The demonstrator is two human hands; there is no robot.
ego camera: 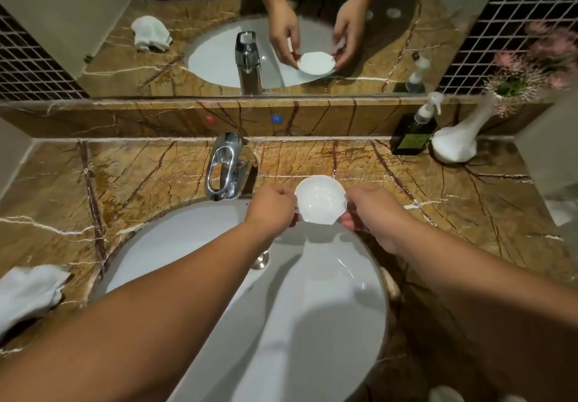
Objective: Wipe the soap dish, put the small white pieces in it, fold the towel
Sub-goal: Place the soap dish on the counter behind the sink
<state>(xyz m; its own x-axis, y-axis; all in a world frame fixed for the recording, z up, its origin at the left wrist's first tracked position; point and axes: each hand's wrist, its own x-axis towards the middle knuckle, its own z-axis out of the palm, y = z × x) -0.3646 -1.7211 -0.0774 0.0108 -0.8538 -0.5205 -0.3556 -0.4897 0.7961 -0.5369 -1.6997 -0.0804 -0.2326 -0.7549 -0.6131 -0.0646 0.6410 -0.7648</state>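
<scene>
A white shell-shaped soap dish (319,199) is held over the back rim of the basin, with nothing in it. My left hand (271,206) grips its left edge and my right hand (373,210) grips its right edge. A crumpled white towel (28,292) lies on the marble counter at the far left. Small white pieces show at the counter's near right edge (445,394) and beside the basin rim (392,286), partly hidden by my right forearm.
A white basin (219,276) fills the centre, with a chrome tap (223,167) behind it. At the back right stand a dark pump bottle (414,132) and a white vase (459,142) with pink flowers. A mirror (93,26) runs along the back wall.
</scene>
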